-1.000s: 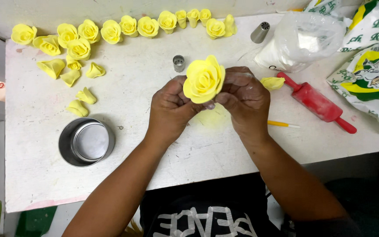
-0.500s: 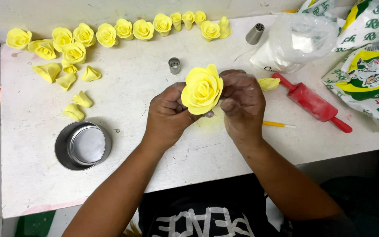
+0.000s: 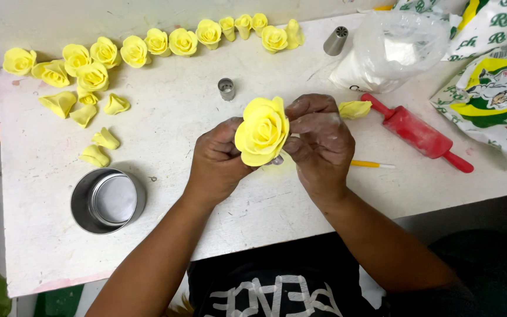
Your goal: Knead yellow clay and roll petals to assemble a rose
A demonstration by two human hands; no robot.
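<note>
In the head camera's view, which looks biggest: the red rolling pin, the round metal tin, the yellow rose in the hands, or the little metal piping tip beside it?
1. red rolling pin, the longest.
2. round metal tin and yellow rose: close in width, and the rose is raised nearer the camera, so unranked.
3. small piping tip.
</note>
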